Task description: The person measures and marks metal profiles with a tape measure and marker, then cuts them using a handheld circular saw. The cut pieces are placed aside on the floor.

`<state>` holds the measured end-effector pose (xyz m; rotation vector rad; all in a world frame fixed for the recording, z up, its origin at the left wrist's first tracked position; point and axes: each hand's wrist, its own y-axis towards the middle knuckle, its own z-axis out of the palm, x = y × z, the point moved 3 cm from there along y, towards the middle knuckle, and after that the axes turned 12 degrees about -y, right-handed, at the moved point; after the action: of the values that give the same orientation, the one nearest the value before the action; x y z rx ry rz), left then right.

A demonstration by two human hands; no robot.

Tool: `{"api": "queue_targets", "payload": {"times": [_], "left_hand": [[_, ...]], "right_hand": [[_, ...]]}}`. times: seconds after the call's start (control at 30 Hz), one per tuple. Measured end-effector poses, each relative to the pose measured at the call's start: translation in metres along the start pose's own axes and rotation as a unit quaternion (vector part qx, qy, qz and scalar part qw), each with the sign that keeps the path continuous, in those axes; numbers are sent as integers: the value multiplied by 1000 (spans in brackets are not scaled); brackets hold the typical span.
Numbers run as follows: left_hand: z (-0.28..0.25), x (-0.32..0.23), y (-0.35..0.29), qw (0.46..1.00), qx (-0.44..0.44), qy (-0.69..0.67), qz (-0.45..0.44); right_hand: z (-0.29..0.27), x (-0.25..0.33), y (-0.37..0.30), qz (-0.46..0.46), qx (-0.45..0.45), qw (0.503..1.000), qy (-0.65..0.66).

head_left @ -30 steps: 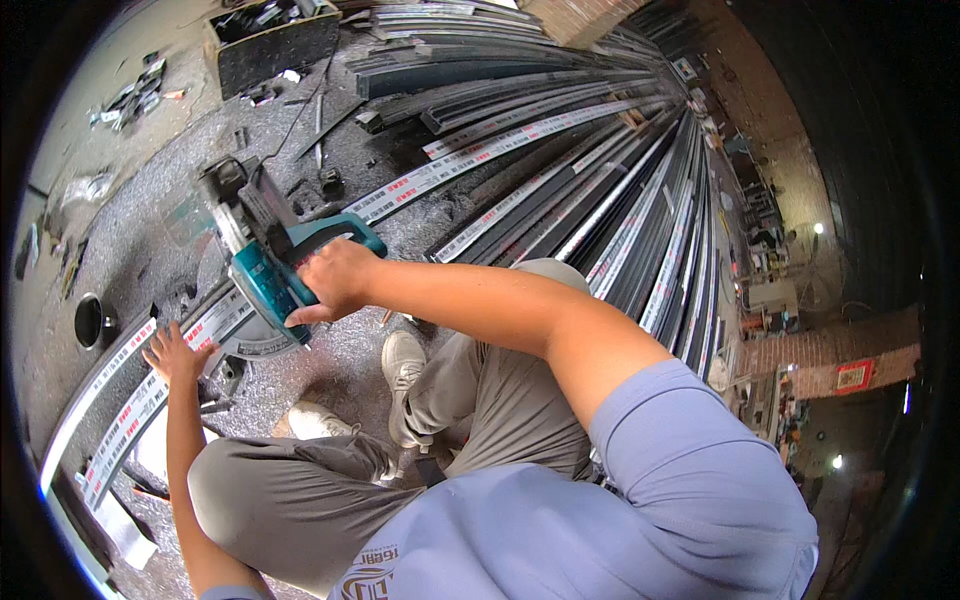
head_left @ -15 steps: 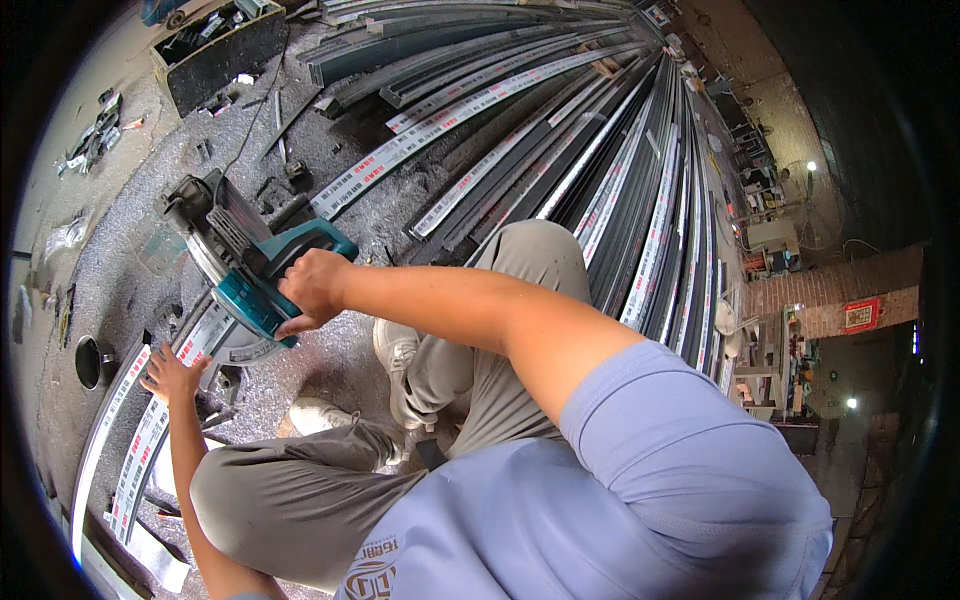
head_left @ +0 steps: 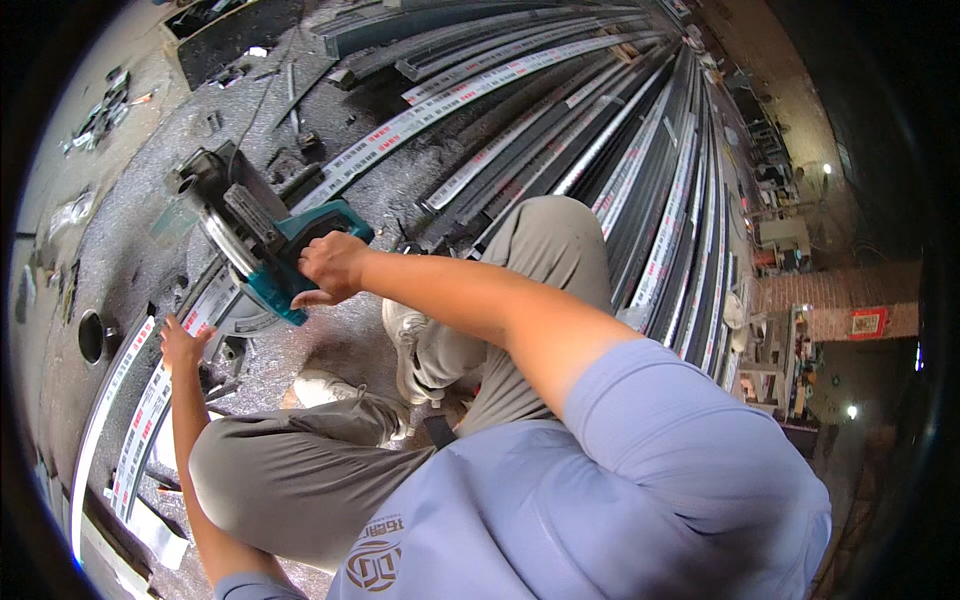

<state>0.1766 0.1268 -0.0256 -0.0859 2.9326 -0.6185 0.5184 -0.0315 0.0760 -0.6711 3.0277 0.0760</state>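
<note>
My right hand (head_left: 333, 265) is wrapped around the teal handle of a miter saw (head_left: 265, 225), with the thumb lying along the teal housing. The saw stands at floor level, left of my knees. Beside its base, my left hand (head_left: 183, 348) rests on a long metal profile (head_left: 140, 440) covered with white and red printed film. The fingers there are spread, and the profile runs under the hand toward the saw. Where the blade meets the profile is hidden by the saw's body. Another film-covered strip (head_left: 92, 450) lies alongside on the left.
Long metal profiles (head_left: 655, 235) fan out across the floor ahead and to the right. A dark open bin (head_left: 235, 45) with offcuts stands at far left. Scraps (head_left: 105, 115) and a short round tube (head_left: 92, 337) lie left of the saw. My crossed legs (head_left: 300, 475) are close by.
The whole view has shifted slightly, so the scene sits higher and further right. My right hand stays on the saw handle and my left hand on the profile.
</note>
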Motion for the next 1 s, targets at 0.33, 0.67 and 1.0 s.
{"api": "queue_targets", "payload": {"times": [0.33, 0.67, 1.0], "left_hand": [[4, 9, 1, 999, -17, -48, 17], [2, 34, 0, 988, 26, -143, 56], [14, 66, -22, 987, 34, 52, 151]], "right_hand": [[-141, -73, 145, 38, 147, 988, 15], [-163, -125, 212, -32, 73, 980, 183], [-149, -154, 217, -39, -38, 986, 157]]}}
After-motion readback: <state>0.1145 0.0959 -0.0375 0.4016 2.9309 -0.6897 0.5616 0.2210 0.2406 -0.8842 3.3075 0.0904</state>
